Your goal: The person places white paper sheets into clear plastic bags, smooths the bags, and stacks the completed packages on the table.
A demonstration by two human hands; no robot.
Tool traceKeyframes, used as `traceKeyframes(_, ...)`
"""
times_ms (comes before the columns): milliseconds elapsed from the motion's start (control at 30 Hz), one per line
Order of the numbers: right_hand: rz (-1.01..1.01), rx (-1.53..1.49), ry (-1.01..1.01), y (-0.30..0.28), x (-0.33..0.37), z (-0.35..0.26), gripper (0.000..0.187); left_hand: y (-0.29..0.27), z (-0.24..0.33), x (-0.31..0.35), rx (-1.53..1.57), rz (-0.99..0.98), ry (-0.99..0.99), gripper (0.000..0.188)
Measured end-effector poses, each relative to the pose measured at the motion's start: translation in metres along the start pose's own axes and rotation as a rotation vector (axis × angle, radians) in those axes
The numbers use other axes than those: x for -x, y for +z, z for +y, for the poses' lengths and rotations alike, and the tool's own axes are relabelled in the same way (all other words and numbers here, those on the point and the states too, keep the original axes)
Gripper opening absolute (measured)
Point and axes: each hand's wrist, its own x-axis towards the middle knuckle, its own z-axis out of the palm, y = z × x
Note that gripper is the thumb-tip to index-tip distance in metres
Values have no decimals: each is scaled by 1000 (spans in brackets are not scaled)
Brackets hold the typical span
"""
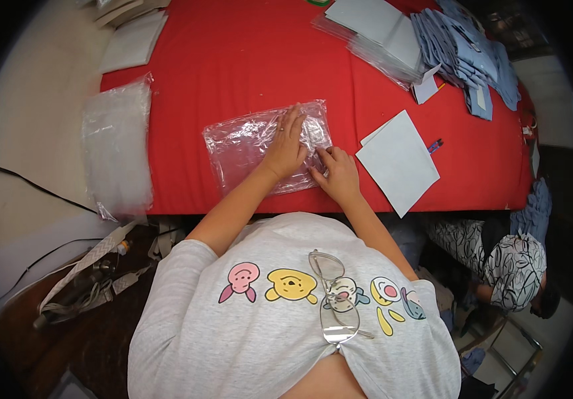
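Observation:
A clear plastic bag (240, 143) lies flat and crinkled on the red-covered table, in front of me. My left hand (288, 147) rests on it, fingers stretched out toward the bag's far edge, with a ring on one finger. At the bag's right edge is my right hand (340, 174), its fingertips touching the plastic and its thumb apart from the bent fingers. Just right of that hand lie white sheets of card or paper (399, 163), one over another.
A stack of clear plastic bags (119, 149) sits at the table's left edge. Folded blue garments (463, 53) are piled at the far right, beside bagged white sheets (380, 26). A small blue pen-like item (437, 145) lies by the cards. Another person (516, 269) is at the lower right.

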Motion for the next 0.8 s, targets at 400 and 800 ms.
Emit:
traceKeyframes(400,-53,168,-147,10,26,7,64,-6,1,-23,-439,-263,63,77)
traceKeyframes(800,489,142,-10,-83,-219,137,54,-76,63,65,-60,-136,-101,72)
